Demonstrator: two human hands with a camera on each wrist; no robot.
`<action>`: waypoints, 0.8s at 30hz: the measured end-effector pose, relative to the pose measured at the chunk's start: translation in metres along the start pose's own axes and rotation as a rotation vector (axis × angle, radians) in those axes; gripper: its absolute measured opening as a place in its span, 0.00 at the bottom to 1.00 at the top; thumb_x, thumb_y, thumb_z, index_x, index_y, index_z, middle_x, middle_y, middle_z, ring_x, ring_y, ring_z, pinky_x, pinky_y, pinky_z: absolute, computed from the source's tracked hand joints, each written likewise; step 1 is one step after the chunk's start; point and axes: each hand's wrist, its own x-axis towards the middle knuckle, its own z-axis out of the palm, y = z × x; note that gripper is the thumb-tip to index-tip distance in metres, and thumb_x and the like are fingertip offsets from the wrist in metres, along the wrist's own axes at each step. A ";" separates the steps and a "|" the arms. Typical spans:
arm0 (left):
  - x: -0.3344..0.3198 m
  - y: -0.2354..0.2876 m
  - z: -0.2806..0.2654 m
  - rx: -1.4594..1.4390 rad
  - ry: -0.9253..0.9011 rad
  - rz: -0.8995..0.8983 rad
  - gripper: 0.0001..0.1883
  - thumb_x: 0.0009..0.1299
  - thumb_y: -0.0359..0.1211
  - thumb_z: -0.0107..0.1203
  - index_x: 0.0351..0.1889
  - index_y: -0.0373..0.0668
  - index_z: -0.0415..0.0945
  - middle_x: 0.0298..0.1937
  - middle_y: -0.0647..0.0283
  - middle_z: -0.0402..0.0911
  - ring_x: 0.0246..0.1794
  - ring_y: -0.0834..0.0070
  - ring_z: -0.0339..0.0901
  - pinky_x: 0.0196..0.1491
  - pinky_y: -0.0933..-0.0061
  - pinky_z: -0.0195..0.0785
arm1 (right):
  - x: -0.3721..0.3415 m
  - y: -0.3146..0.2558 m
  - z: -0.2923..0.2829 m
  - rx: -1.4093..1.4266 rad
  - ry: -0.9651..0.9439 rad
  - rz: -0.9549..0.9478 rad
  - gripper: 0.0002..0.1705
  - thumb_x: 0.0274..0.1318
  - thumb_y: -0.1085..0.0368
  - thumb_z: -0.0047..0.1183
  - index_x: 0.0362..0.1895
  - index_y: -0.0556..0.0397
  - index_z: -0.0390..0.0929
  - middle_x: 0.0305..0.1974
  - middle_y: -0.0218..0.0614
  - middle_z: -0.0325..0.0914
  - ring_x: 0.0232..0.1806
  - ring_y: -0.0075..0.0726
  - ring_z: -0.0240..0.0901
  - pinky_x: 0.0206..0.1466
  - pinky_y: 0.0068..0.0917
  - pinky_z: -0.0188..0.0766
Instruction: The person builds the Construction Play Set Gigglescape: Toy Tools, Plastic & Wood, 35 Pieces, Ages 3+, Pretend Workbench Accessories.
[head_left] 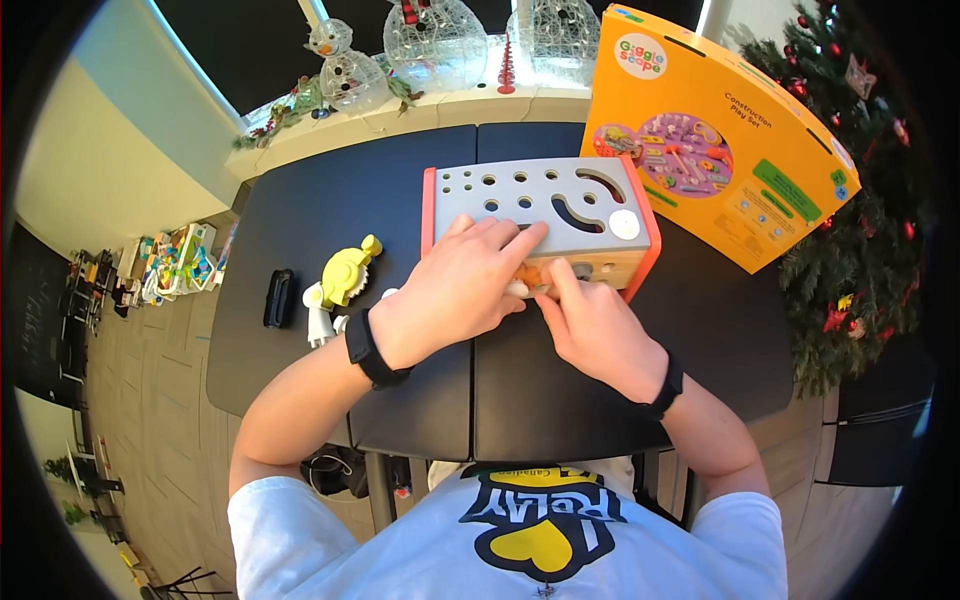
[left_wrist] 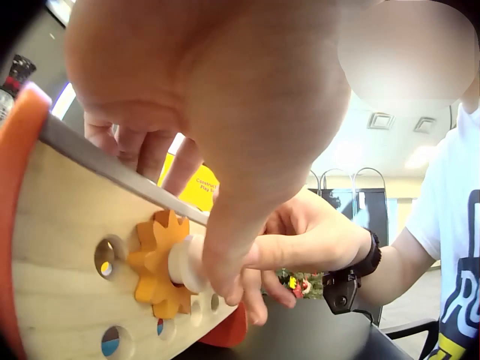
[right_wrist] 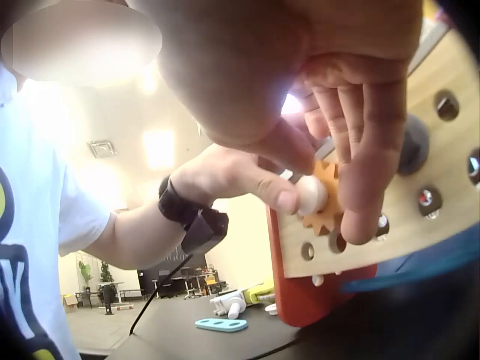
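A toy workbench box [head_left: 535, 190] with a grey top, wooden front and red sides stands on the table. An orange toy gear [left_wrist: 156, 262] sits against its wooden front, with a white peg [left_wrist: 184, 264] at its centre. My left hand [head_left: 455, 280] lays its fingers over the grey top while its thumb presses the white peg. From the other side, my right hand [head_left: 605, 335] pinches at the gear, its thumb by the peg and its index finger along the gear's edge. Beside the gear, a dark grey round piece [right_wrist: 414, 145] is on the front.
Left of the box lie a yellow-green and white toy [head_left: 345, 280] and a black case [head_left: 279, 298]. A light-blue slotted strip [right_wrist: 221, 325] rests on the table [head_left: 410, 420]. An orange-yellow play set carton [head_left: 710, 120] stands behind at right, near a decorated tree [head_left: 850, 230].
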 end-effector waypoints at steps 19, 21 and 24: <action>-0.162 -0.118 -0.029 0.239 0.215 -0.670 0.15 0.68 0.39 0.69 0.45 0.38 0.86 0.35 0.55 0.85 0.37 0.59 0.84 0.44 0.61 0.78 | 0.037 0.061 -0.078 -0.228 -0.084 -0.061 0.27 0.71 0.53 0.57 0.68 0.50 0.78 0.77 0.47 0.66 0.86 0.62 0.40 0.83 0.53 0.48; -0.189 -0.146 -0.006 0.315 0.296 -0.777 0.23 0.65 0.43 0.72 0.52 0.40 0.85 0.36 0.54 0.86 0.40 0.56 0.85 0.47 0.59 0.79 | 0.036 0.062 -0.074 -0.223 -0.053 -0.068 0.26 0.71 0.53 0.57 0.67 0.51 0.79 0.75 0.47 0.68 0.85 0.63 0.41 0.82 0.55 0.48; -0.194 -0.160 0.001 0.207 0.113 -1.070 0.31 0.60 0.47 0.74 0.58 0.41 0.83 0.42 0.51 0.88 0.45 0.53 0.87 0.52 0.58 0.80 | 0.037 0.062 -0.074 -0.229 -0.046 -0.083 0.26 0.71 0.53 0.57 0.67 0.51 0.79 0.75 0.47 0.69 0.85 0.64 0.42 0.82 0.54 0.49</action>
